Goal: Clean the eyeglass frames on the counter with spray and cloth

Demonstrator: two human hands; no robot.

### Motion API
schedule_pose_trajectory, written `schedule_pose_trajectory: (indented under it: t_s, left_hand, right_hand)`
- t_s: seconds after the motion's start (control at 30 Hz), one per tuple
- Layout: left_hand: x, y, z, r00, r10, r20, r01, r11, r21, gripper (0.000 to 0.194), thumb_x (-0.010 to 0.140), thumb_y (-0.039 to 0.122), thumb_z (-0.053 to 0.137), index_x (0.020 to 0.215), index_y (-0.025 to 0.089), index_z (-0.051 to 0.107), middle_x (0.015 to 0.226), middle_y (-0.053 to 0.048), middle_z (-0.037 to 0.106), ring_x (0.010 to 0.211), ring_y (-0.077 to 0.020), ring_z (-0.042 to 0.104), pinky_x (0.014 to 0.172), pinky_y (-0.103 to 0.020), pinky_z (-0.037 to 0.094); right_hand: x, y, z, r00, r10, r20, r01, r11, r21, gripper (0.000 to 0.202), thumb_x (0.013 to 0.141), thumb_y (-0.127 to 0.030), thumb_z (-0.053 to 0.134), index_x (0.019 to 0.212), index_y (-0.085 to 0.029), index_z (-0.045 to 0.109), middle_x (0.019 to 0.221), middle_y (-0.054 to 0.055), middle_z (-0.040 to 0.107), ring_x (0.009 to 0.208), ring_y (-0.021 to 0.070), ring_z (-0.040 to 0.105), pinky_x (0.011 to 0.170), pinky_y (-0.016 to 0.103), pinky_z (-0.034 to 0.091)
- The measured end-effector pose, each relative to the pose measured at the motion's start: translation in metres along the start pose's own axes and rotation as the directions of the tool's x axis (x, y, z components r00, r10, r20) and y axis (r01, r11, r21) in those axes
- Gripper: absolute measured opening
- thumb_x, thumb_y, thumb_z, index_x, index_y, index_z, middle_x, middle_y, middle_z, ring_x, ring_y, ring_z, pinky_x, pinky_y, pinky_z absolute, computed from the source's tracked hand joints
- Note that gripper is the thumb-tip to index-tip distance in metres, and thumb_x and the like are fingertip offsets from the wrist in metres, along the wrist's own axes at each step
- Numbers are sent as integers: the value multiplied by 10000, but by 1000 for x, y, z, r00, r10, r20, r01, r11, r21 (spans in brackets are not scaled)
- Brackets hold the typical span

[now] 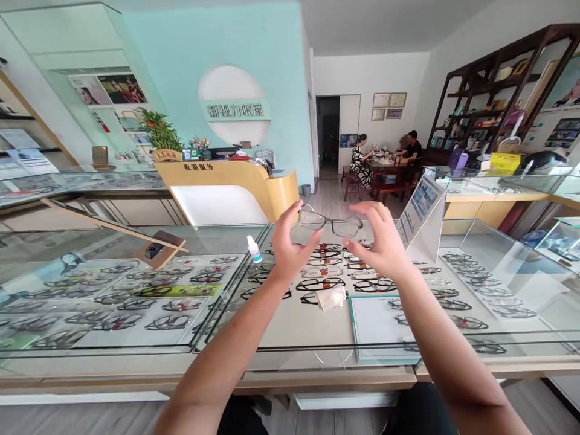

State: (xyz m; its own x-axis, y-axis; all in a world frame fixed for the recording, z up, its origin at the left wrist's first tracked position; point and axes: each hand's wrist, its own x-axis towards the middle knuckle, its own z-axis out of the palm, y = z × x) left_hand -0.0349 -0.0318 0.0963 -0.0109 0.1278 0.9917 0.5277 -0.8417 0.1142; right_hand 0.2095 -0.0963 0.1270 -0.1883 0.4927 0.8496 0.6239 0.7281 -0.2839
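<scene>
A pair of dark-framed eyeglasses (329, 223) is held up above the glass counter, with its clear lenses side by side. My left hand (290, 244) is closed on the left end of the frame, thumb below and index finger above. At the other end, my right hand (383, 241) curls its thumb and fingers around the right rim; its fingertips are slightly blurred. On the glass beneath lies a crumpled white cloth (330, 298). A small white spray bottle (254, 250) with a blue label stands left of my left hand.
The glass display counter (290, 356) holds rows of eyeglasses (321, 284). A teal-edged white board (378, 329) lies near my right forearm, with a standing sign (421, 211) behind. A wooden-framed mirror (113, 223) leans at left. Two people sit at a far table (385, 163).
</scene>
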Motion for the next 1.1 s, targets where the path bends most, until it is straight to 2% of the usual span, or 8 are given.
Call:
schedule_pose_trajectory:
  t_s: [0.1,0.17,0.3,0.43,0.6,0.73,0.93,1.1]
  left_hand:
    - [41,10,4,994,-1,-109,-5,999,-50,641,997,457,858,1550,224,632,1487,-157,774,1405,-307,748,1203,-504,613]
    - [65,17,5,988,-17,-151,7,998,-67,648,992,485,859,1548,239,634,1487,-142,767,1399,-306,743,1198,-508,605]
    - [90,27,6,979,-59,-193,38,993,-108,650,986,480,873,1555,274,637,1504,-120,750,1421,-310,723,1215,-520,583]
    - [90,29,6,972,-124,-198,90,981,-171,641,973,462,896,1542,282,662,1508,-114,750,1395,-306,728,1207,-515,583]
    - [81,27,2,969,-164,-187,123,969,-214,642,973,438,901,1555,323,652,1517,-117,729,1390,-307,719,1159,-503,599]
    - [80,29,-5,977,-141,-160,123,985,-120,656,941,462,929,1520,310,662,1521,-119,683,1390,-309,692,1115,-477,607]
    - [77,36,-1,976,-148,-160,142,989,-52,631,956,494,905,1497,300,641,1459,-103,693,1353,-297,682,1110,-476,591]
    - [74,42,2,975,-165,-151,161,986,-40,619,965,522,891,1480,300,630,1450,-101,708,1355,-301,678,1100,-489,594]
  right_hand:
    - [16,-14,-13,990,0,-141,-7,999,-50,663,969,-477,817,1555,-258,596,1505,176,675,1380,380,659,1111,610,608]
    - [28,-24,-19,976,-2,-216,-13,997,-70,597,1003,-477,798,1534,-279,610,1449,156,707,1294,352,707,1061,584,640]
    - [49,-44,-25,954,-12,-299,-19,995,-101,490,1043,-492,775,1483,-307,663,1403,127,751,1267,338,737,1030,560,667]
    - [57,-51,-20,927,-6,-375,-34,994,-100,458,1066,-505,773,1475,-319,684,1392,111,779,1254,322,764,1036,542,681]
    - [50,-52,-9,929,10,-371,-55,992,-110,438,1104,-494,736,1501,-319,680,1393,116,797,1245,311,790,1015,509,702]
    - [47,-51,-9,933,53,-355,-106,986,-132,453,1101,-518,741,1500,-310,688,1413,114,808,1224,311,808,970,480,715]
    - [43,-52,-15,937,131,-323,-185,973,-141,471,1109,-547,707,1518,-314,683,1398,126,817,1000,282,841,799,431,726]
    - [39,-55,-18,934,154,-323,-209,967,-144,493,1108,-548,690,1546,-323,667,1408,139,811,1042,312,843,805,462,727]
